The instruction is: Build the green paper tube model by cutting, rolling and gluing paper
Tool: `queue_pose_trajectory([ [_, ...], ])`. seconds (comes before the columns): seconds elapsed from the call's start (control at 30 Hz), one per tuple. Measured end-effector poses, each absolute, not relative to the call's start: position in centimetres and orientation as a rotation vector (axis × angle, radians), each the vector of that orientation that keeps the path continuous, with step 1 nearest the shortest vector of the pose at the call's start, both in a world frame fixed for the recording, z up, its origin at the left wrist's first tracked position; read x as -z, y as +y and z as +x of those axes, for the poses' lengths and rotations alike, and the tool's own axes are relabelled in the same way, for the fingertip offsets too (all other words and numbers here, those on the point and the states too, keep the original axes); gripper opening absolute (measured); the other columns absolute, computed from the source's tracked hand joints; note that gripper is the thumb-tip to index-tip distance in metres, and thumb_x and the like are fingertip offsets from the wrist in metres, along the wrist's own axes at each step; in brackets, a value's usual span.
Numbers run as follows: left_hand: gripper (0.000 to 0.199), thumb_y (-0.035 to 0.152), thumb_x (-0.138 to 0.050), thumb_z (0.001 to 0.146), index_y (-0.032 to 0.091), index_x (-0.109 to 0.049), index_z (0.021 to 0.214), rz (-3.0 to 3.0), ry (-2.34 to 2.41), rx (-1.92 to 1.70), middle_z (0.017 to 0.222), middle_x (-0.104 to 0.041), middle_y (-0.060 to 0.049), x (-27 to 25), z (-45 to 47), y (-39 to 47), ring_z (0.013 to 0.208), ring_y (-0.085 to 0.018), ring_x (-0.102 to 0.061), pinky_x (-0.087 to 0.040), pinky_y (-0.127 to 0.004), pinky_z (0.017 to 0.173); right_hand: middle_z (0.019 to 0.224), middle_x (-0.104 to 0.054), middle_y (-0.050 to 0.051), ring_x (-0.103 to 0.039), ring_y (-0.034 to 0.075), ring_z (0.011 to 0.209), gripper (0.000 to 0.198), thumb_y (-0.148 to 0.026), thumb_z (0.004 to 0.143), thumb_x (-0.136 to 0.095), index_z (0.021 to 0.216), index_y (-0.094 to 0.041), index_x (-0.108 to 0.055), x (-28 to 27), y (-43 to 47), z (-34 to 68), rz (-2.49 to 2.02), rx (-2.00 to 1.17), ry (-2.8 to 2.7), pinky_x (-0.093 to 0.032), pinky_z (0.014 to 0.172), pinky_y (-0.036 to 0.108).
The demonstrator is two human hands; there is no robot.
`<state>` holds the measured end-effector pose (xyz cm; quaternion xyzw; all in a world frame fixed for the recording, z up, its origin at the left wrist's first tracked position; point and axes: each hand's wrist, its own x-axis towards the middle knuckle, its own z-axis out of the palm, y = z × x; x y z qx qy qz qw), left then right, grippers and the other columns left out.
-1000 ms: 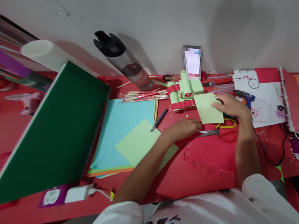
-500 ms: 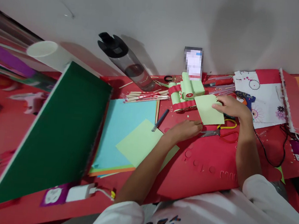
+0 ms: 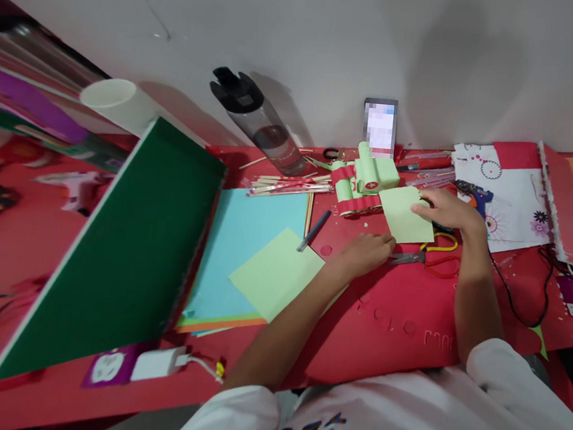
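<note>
My right hand [image 3: 445,209] pinches a small light green sheet [image 3: 404,218] at its right edge, thumb on top. My left hand [image 3: 371,252] is closed at the sheet's lower left corner, its fingertips partly hidden. Just right of the left hand lie scissors [image 3: 420,257] with one yellow and one red handle, blades pointing left. Behind the sheet stands a light green and red model [image 3: 364,182] with rolled parts, like a small tank. Beneath my hands is a red foam sheet [image 3: 380,344] with cut or marked circles.
A phone [image 3: 380,126] leans against the wall behind the model. To the left are a pen [image 3: 314,231], a larger light green sheet [image 3: 276,274], blue sheets [image 3: 235,230], wooden sticks [image 3: 289,185], a bottle [image 3: 264,123] and an upright green board [image 3: 122,261]. A glue gun [image 3: 476,193] lies right.
The view has shifted slightly, so things appear a little further right. Both hands keep nearly the same place at the small green sheet.
</note>
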<state>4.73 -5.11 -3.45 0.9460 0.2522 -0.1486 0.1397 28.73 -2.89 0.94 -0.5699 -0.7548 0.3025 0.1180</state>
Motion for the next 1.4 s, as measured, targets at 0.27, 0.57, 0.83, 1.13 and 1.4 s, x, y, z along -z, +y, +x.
queue_pose_trajectory([
  [0.27,0.032,0.011,-0.041,0.103,0.010,-0.068,0.120,2.682,0.797,0.375,0.115,-0.070,-0.019,3.8,5.1,-5.3,0.099,-0.030,-0.073,-0.051,-0.036,0.077,0.086,-0.067,0.005,-0.055,0.019,0.075,0.028,-0.046,0.092,-0.055,0.086,-0.019,-0.059,-0.4,-2.8,29.1,-1.630,-0.915,-2.204,-0.035,0.068,0.029],
  [0.57,0.028,0.020,-0.048,0.103,0.017,-0.075,0.109,2.450,0.765,0.252,0.116,-0.076,-0.012,4.5,3.9,-3.9,0.097,-0.026,-0.072,-0.046,-0.031,0.072,0.088,-0.068,0.006,-0.055,0.020,0.078,0.030,-0.047,0.094,-0.053,0.090,-0.019,-0.061,-0.7,-3.0,29.5,-1.672,-0.909,-2.194,-0.037,0.068,0.029],
  [0.83,0.025,0.023,-0.052,0.100,0.021,-0.076,0.105,2.386,0.664,0.222,0.111,-0.078,-0.009,4.6,3.6,-3.7,0.098,-0.024,-0.071,-0.044,-0.030,0.072,0.080,-0.062,0.003,-0.051,0.018,0.073,0.032,-0.051,0.093,-0.055,0.082,-0.020,-0.056,-0.9,-3.2,29.7,-1.658,-0.948,-2.187,-0.035,0.066,0.030],
  [1.13,0.016,0.021,-0.059,0.093,0.020,-0.071,0.105,2.343,0.805,0.414,0.112,-0.076,-0.009,2.2,0.0,-2.2,0.090,-0.021,-0.068,-0.043,-0.027,0.068,0.092,-0.072,0.006,-0.061,0.021,0.079,0.029,-0.047,0.088,-0.063,0.092,-0.018,-0.066,-1.6,-3.7,30.7,-1.537,-1.224,-2.095,-0.042,0.067,0.031],
  [1.4,0.026,0.029,-0.068,0.082,0.027,-0.073,0.108,2.106,1.151,0.665,0.116,-0.078,-0.001,1.4,-5.7,0.0,0.094,-0.021,-0.070,-0.047,-0.027,0.071,0.102,-0.076,0.008,-0.066,0.022,0.083,0.030,-0.041,0.090,-0.066,0.109,-0.018,-0.068,-0.7,-3.2,29.2,-1.570,-1.374,-2.293,-0.043,0.066,0.029],
])
